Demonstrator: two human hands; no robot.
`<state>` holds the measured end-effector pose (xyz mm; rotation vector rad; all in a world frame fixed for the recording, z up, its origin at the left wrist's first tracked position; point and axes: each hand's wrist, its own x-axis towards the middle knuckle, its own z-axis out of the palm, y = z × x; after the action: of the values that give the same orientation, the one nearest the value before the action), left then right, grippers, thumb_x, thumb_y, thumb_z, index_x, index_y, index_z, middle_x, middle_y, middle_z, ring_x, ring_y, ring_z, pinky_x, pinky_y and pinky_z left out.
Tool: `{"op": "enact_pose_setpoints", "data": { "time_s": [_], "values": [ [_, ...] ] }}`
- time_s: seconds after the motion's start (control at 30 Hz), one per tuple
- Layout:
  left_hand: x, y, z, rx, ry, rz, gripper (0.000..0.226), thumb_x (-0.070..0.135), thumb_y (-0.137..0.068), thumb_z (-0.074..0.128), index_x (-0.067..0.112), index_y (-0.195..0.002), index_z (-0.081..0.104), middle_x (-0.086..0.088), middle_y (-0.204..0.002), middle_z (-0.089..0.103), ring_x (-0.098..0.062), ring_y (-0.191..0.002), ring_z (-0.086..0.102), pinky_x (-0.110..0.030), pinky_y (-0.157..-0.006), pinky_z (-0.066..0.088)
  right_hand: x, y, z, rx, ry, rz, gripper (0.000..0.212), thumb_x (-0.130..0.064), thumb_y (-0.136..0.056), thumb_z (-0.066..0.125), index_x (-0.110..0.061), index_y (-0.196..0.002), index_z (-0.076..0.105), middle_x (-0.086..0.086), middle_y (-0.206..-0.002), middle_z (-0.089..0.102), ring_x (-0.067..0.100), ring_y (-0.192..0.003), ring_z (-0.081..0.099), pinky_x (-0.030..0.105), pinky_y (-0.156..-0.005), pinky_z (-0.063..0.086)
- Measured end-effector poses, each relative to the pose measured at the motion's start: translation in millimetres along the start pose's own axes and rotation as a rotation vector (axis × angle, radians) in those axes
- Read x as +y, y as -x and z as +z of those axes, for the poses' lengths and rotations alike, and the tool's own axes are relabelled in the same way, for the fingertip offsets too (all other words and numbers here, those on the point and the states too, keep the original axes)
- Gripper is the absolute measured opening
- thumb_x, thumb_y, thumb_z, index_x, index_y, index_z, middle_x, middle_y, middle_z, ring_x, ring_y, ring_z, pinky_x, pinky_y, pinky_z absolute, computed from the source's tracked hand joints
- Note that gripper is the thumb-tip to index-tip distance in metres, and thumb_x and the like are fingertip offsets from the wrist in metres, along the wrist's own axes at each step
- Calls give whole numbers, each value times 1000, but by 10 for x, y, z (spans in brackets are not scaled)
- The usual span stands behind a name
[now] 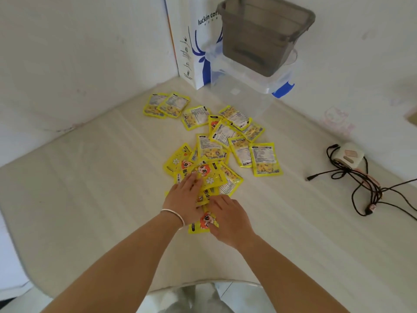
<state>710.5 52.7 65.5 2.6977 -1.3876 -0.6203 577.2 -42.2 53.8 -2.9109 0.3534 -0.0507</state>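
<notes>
Several yellow snack packets (266,159) lie scattered and overlapping across the pale table (90,188), from the back middle to just in front of me. My left hand (184,198), with a thin silver bracelet at the wrist, lies flat with straight fingers on the nearest heap of packets. My right hand (228,216) rests beside it on the closest packet (204,222), which shows a cartoon face with orange hair; its thumb presses on that packet and the fingers lie over the packet's upper edge. Whether the fingers pinch the packet I cannot tell.
A grey plastic bin (266,35) sits on top of a clear lidded box with blue clips (255,80) in the back corner, beside a white and blue paper bag (191,46). A white power adapter (348,154) with tangled black cables (365,184) lies at the right.
</notes>
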Motion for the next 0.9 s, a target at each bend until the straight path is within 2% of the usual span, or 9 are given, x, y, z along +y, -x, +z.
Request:
{"op": "enact_pose_setpoints", "data": {
  "time_s": [0.13, 0.2, 0.3, 0.43, 0.53, 0.67, 0.8, 0.9],
  "values": [
    [-2, -97, -31, -7, -92, 34, 86, 54, -83, 47, 16, -151, 9, -8, -160, 7, -23, -148, 8, -40, -118, 23, 37, -35, -6, -112, -3, -62, 55, -64, -56, 64, -26, -95, 70, -7, -108, 68, 13, -98, 67, 21, -78, 55],
    [18, -123, -62, -12, -158, 45, 79, 43, -88, 44, 12, -151, 6, -12, -159, 8, -26, -147, 11, -39, -117, 26, 31, -32, 9, -157, -9, -67, 63, -67, -52, 68, -26, -100, 69, -4, -115, 67, 14, -102, 67, 22, -80, 55],
    [13, -151, -145, 23, -188, 49, 66, 21, -95, 38, 9, -150, 6, -11, -158, 12, -27, -144, 20, -36, -111, 32, 56, -55, 21, -166, -25, -22, 66, -65, -55, 69, -22, -105, 66, 3, -121, 65, 20, -105, 67, 27, -80, 57],
    [-60, -200, -197, 92, -110, 25, 58, 11, -94, 39, 13, -149, 19, -6, -152, 28, -25, -136, 35, -36, -99, 44, 64, -100, 52, -148, 22, -42, 75, -61, -53, 70, -20, -114, 58, 6, -127, 63, 22, -102, 67, 28, -74, 57],
    [-108, -252, -215, 111, -44, 11, 55, 10, -92, 44, 17, -145, 29, -2, -146, 37, -23, -132, 39, -35, -96, 45, 50, -176, 39, -114, 117, -68, 72, -60, -50, 71, -23, -112, 67, 5, -125, 64, 20, -92, 68, 26, -69, 54],
    [-224, -332, -242, 114, 47, -40, 54, 11, -91, 47, 22, -143, 35, -1, -140, 43, -22, -126, 45, -32, -98, 43, 11, -261, 32, 11, 200, -113, 54, -53, -62, 67, -27, -109, 68, 0, -111, 66, 21, -82, 64, 29, -68, 53],
    [-299, -330, -241, 117, 158, -52, 49, 17, -93, 50, 23, -140, 42, -1, -140, 46, -23, -126, 47, -32, -100, 41, 29, -331, -4, 54, 175, -104, 50, -58, -70, 46, -28, -101, 70, -3, -102, 67, 21, -88, 59, 32, -77, 39],
    [-319, -298, -207, 124, 199, -55, 50, 16, -92, 51, 24, -140, 42, 1, -141, 45, -22, -128, 45, -32, -102, 39, 53, -437, 4, 20, 215, -142, 53, -65, -63, 52, -28, -96, 70, -2, -105, 68, 20, -99, 55, 32, -84, 34]
  ]
}}
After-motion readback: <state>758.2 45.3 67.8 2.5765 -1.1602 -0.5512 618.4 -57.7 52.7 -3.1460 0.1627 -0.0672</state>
